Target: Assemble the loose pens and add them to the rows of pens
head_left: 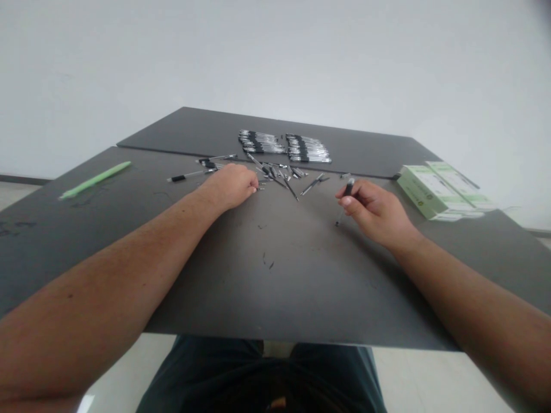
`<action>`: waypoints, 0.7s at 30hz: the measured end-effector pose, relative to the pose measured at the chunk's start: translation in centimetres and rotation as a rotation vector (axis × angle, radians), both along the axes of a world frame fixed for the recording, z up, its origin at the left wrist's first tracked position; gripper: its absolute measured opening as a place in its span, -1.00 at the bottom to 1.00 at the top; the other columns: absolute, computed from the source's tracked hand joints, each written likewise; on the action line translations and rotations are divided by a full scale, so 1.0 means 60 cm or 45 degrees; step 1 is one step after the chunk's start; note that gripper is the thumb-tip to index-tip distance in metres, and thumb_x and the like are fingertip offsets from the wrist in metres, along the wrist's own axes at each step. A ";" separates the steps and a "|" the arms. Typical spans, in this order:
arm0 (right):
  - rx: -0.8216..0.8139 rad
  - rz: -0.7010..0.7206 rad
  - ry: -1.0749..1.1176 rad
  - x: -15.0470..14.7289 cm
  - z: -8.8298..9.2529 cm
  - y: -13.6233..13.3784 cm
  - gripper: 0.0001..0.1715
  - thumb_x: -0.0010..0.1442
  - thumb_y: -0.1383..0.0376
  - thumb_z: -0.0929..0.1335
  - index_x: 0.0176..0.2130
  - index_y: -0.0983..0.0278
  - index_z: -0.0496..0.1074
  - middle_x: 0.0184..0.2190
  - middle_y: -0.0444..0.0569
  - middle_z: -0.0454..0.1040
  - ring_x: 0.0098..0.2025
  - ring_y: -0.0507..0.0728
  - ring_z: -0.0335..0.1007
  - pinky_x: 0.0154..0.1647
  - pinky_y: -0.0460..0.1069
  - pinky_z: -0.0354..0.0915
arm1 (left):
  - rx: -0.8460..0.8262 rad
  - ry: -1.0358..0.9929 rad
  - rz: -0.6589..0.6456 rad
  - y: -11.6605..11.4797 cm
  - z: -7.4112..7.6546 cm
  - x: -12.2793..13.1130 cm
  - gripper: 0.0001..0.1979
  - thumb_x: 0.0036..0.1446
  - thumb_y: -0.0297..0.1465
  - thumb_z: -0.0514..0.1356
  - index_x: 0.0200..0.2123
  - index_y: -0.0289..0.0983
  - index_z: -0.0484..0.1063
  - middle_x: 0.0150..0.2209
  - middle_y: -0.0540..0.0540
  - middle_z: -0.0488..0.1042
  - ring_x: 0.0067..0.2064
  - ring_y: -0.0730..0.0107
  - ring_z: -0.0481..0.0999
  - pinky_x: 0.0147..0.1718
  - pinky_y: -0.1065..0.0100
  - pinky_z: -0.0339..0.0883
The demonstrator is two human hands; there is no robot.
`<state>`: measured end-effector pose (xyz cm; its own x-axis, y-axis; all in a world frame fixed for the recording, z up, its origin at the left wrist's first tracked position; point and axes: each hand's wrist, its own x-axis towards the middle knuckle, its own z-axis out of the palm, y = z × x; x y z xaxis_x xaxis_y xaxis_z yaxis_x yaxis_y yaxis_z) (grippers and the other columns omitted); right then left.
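My right hand (pixel 374 211) is closed around a clear pen barrel with a black grip (pixel 349 187); its lower end slants down toward the tabletop. Over on the left, my left hand (pixel 232 184) rests low at the table with its fingers curled together. Small pointed pen parts (pixel 261 186) lie at its fingertips, and whatever is pinched there is hidden. Between and beyond the hands is a loose heap of pen parts (pixel 275 172), with clear tubes, refills and small pieces. Behind my left hand lie pen barrels with black grips (pixel 185 176).
Two rows of pens (pixel 262 142) lie side by side on the far dark table (pixel 365 143). Green and white boxes (pixel 439 192) stand at the right. A light green pen-shaped item (pixel 97 180) lies at the left. Dark scraps (pixel 267 262) dot the near tabletop (pixel 275 304).
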<state>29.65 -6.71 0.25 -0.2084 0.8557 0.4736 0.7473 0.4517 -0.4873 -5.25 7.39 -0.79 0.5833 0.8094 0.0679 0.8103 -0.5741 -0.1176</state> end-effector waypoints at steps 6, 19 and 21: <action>0.005 0.035 -0.044 0.001 -0.004 0.003 -0.60 0.52 -0.10 0.36 -0.20 0.12 0.51 -0.15 0.07 0.74 -0.12 0.30 0.67 -0.01 0.17 0.53 | -0.002 0.042 -0.057 -0.017 0.007 0.014 -0.66 0.42 -0.38 0.14 -0.05 -0.24 0.77 -0.03 -0.24 0.76 0.08 -0.01 0.71 0.09 0.13 0.48; -0.008 0.121 -0.099 0.000 -0.004 0.003 -0.54 0.56 -0.13 0.33 -0.18 0.13 0.53 -0.15 0.08 0.72 -0.12 0.28 0.65 -0.04 0.13 0.50 | -0.083 -0.550 -0.151 -0.079 0.033 0.041 -0.72 0.42 -0.40 0.16 0.00 -0.26 0.67 0.00 -0.21 0.73 0.09 0.02 0.68 0.20 0.08 0.50; -0.008 0.152 -0.119 -0.001 -0.002 0.003 -0.53 0.57 -0.12 0.32 -0.14 0.13 0.57 -0.16 0.07 0.71 -0.11 0.28 0.64 -0.03 0.13 0.50 | -0.133 -0.871 -0.144 -0.099 0.038 0.052 -0.65 0.43 -0.38 0.19 0.17 -0.24 0.64 0.04 -0.16 0.74 0.05 0.12 0.70 0.18 0.14 0.53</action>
